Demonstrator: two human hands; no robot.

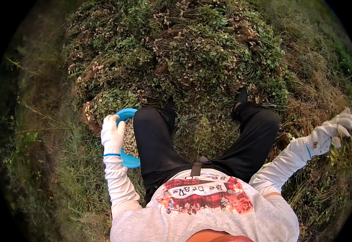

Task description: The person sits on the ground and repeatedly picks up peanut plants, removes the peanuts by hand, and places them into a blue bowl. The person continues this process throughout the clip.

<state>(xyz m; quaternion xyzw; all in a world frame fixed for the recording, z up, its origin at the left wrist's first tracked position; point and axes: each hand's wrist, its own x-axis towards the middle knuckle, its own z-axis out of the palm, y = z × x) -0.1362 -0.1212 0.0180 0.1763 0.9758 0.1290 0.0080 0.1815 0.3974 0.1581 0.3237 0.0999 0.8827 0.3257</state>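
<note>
My left hand (113,134), in a white knit glove with a blue cuff edge, rests at the left rim of a blue plastic basin (129,161). Peanuts in their shells (130,139) fill the part of the basin that shows; my left knee hides its right side. My right hand (336,130), gloved the same way, is stretched far out to the right, a little blurred. It is over leafy plant stems (335,152); whether its fingers grip them cannot be made out.
A broad heap of uprooted peanut plants (188,51), pods still attached, lies in front of my feet. Grass (79,169) grows along the left side. Dry stalks (312,69) cover the ground at the right. More pulled plants (318,187) lie beside my right arm.
</note>
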